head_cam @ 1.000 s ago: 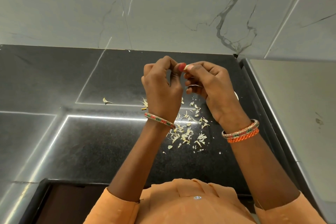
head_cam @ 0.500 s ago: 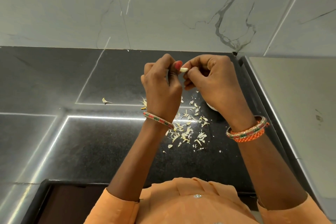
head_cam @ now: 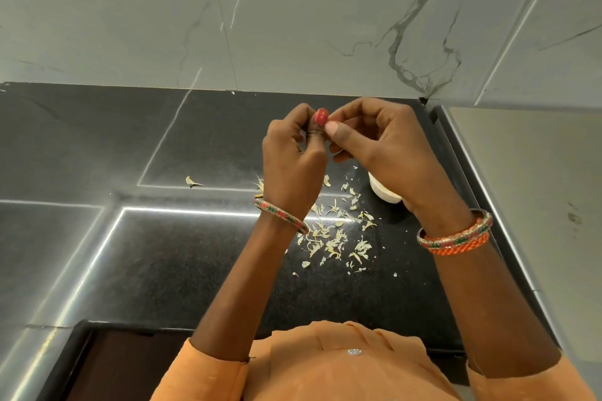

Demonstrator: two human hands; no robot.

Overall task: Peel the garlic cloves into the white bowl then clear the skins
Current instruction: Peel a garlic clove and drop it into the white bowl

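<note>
Marble-veined grey wall [head_cam: 293,10] fills the upper field, running down to the black stone counter [head_cam: 163,254], which takes a bright strip of reflected light across its middle. A pale grey panel [head_cam: 537,205] borders the counter on the right. My orange garment [head_cam: 325,368] sits at the bottom edge, both forearms reaching out from it over the counter. My left hand [head_cam: 293,159] and my right hand [head_cam: 384,146] are raised above the counter, brought together so that thumb tips touch, a red-painted nail showing at the meeting point. Fingers of both hands are curled in toward that point; whatever is pinched there is hidden behind the fingertips, so I cannot tell whether a garlic clove is in either grip. Left wrist wears one patterned bangle [head_cam: 281,216]; right wrist wears two bangles [head_cam: 456,236], one patterned, one orange, stacked touching. White bowl [head_cam: 382,190] stands on the counter under my right hand, only part of its rim and wall showing; its contents are hidden. Garlic skins [head_cam: 335,238] lie scattered on the counter between my wrists and just left of the bowl, thickest below the left bangle. One stray skin [head_cam: 192,182] lies well apart to the left.
</note>
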